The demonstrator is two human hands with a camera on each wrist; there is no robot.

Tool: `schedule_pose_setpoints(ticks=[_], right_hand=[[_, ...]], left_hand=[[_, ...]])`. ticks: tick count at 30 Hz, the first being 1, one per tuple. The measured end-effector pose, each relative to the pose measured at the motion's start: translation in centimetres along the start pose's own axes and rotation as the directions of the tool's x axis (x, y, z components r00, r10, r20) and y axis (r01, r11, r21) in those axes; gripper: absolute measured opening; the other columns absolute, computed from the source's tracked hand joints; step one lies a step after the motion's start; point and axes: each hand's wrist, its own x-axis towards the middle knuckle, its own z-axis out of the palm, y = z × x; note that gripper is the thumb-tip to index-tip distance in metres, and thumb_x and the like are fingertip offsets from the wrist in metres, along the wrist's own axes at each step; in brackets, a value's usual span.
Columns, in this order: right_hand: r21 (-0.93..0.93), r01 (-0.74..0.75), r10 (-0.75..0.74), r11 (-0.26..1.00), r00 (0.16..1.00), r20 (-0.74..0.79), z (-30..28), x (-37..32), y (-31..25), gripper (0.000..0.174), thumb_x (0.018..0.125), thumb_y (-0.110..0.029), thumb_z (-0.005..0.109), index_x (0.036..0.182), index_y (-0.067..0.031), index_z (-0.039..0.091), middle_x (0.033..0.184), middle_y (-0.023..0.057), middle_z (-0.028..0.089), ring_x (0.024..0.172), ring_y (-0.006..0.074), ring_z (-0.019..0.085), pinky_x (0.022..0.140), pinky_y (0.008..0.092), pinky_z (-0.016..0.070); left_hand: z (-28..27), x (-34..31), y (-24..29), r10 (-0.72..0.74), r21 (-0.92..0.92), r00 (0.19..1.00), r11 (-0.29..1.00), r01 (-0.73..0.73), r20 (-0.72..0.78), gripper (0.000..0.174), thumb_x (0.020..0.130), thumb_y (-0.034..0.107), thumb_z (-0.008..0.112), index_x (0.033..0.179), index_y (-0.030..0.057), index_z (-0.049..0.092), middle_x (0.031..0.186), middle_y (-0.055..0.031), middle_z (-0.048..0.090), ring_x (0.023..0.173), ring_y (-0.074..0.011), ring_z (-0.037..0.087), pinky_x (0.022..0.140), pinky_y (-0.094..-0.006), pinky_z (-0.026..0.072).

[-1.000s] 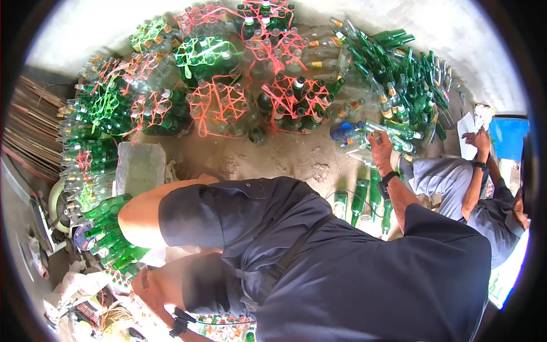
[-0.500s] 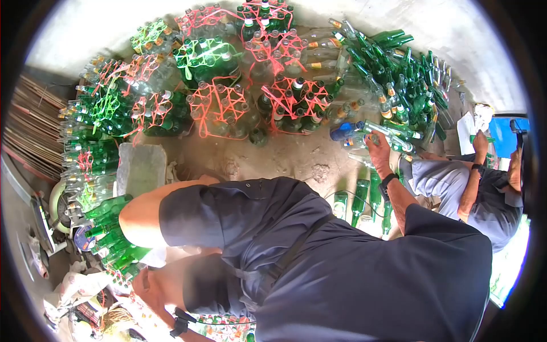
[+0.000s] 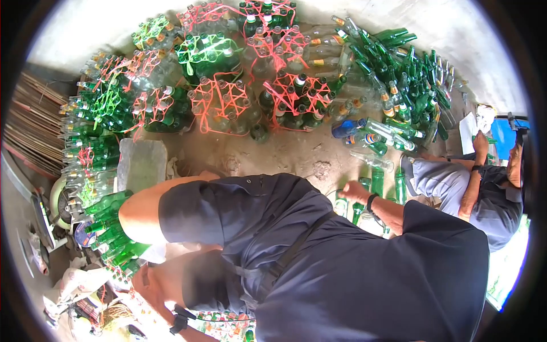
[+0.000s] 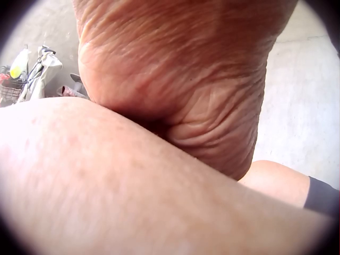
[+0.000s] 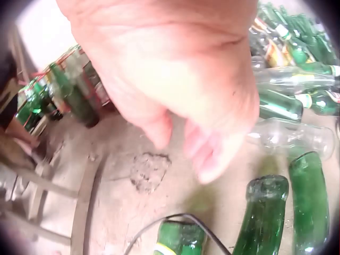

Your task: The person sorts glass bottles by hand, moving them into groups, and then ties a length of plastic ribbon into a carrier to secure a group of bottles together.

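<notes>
In the head view my right hand (image 3: 354,192) is over several green glass bottles (image 3: 359,210) on the floor by my body. The right wrist view shows that hand (image 5: 180,101) with loosely bent fingers (image 5: 207,164) and nothing between them. Below it are the tops of a green bottle (image 5: 263,212) and a second one (image 5: 180,239). A clear bottle (image 5: 292,138) lies on its side to its right. My left hand (image 3: 147,288) rests on my bare leg; in the left wrist view the heel of that hand (image 4: 175,79) presses on the skin and its fingers are hidden.
Bundles of bottles tied with red strapping (image 3: 219,105) and green strapping (image 3: 208,54) stand ahead. Loose green bottles (image 3: 404,85) are heaped at the back right. A grey block (image 3: 141,165) is at the left. Another person (image 3: 456,182) sits at the right. A black cable (image 5: 183,217) loops over a bottle.
My right hand has come back from the lying bottles to the green bottles nearer my body. My left hand has stayed on my leg. The person at the right has shifted their arms.
</notes>
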Motion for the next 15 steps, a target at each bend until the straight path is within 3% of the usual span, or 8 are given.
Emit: schedule_pose_setpoints(ticks=[2,4,6,8,10,11,15], right_hand=[[-0.157,0.159,-0.202,0.975,0.927,-0.315,5.6,1.7,3.3,0.039,0.081,-0.033,0.075,0.098,0.0012,0.068,0.094,0.0238,0.07,0.092,0.0411,0.067,0.082,0.0456,0.0535],[-0.192,0.203,-0.261,0.96,0.898,-0.355,6.5,1.3,3.2,0.039,0.081,-0.031,0.074,0.1,0.0025,0.067,0.1,0.0264,0.07,0.097,0.0427,0.067,0.084,0.0463,0.0534],[-0.095,0.005,-0.034,0.995,0.949,-0.314,6.3,2.0,2.9,0.039,0.08,-0.028,0.074,0.102,0.0034,0.066,0.098,0.0264,0.069,0.095,0.0434,0.067,0.085,0.0464,0.0529],[-0.045,0.009,-0.024,0.999,0.94,-0.34,6.3,1.8,2.9,0.04,0.079,-0.027,0.075,0.103,0.0035,0.065,0.099,0.0264,0.07,0.096,0.0429,0.067,0.084,0.0468,0.0532],[0.046,0.017,0.002,0.999,0.919,-0.393,5.9,2.1,3.3,0.042,0.078,-0.026,0.078,0.104,0.0036,0.063,0.102,0.0264,0.07,0.098,0.042,0.068,0.083,0.0478,0.0537],[0.077,0.009,0.018,0.997,0.937,-0.348,6.0,2.4,3.8,0.047,0.077,-0.029,0.08,0.104,0.0052,0.062,0.104,0.0278,0.069,0.101,0.0424,0.068,0.083,0.0474,0.0542],[-0.037,-0.127,0.096,0.991,0.882,-0.461,7.1,0.8,3.3,0.05,0.076,-0.031,0.082,0.102,0.0074,0.063,0.103,0.0299,0.068,0.098,0.0444,0.068,0.085,0.0465,0.0543]], left_hand=[[0.4,0.1,-0.2,-0.006,0.002,1.0,1.0,0.006,0.006,0.028,0.096,0.017,0.065,0.116,-0.0031,0.068,0.115,-0.0139,0.062,0.1,-0.0219,0.063,0.09,-0.0334,0.0517],[0.3,0.0,-0.3,-0.053,-0.087,0.999,0.995,0.054,0.01,0.029,0.091,0.018,0.067,0.113,-0.0011,0.069,0.112,-0.0142,0.062,0.106,-0.0285,0.058,0.096,-0.0407,0.0451],[0.4,0.4,-1.2,-0.03,-0.076,0.999,0.997,0.031,0.016,0.03,0.091,0.019,0.068,0.114,-0.0004,0.069,0.113,-0.0145,0.062,0.106,-0.0285,0.059,0.097,-0.0404,0.0454],[0.3,0.4,-1.9,-0.01,-0.067,1.0,0.998,0.011,0.012,0.03,0.091,0.02,0.068,0.115,0.0004,0.069,0.114,-0.0147,0.062,0.107,-0.0285,0.059,0.097,-0.0401,0.0457],[0.1,0.2,-0.5,0.078,0.058,0.997,0.995,-0.078,-0.004,0.025,0.094,0.016,0.067,0.113,-0.0009,0.069,0.112,-0.0135,0.062,0.097,-0.0223,0.064,0.088,-0.0332,0.052],[0.2,0.3,-0.7,0.08,0.057,0.997,0.995,-0.079,-0.005,0.025,0.094,0.016,0.067,0.113,-0.0009,0.069,0.112,-0.0135,0.062,0.097,-0.0223,0.064,0.088,-0.0332,0.052],[0.3,0.1,-0.3,0.042,0.035,0.999,0.999,-0.041,-0.016,0.025,0.093,0.016,0.068,0.112,-0.0003,0.07,0.111,-0.014,0.063,0.098,-0.0236,0.064,0.088,-0.0342,0.0522]])
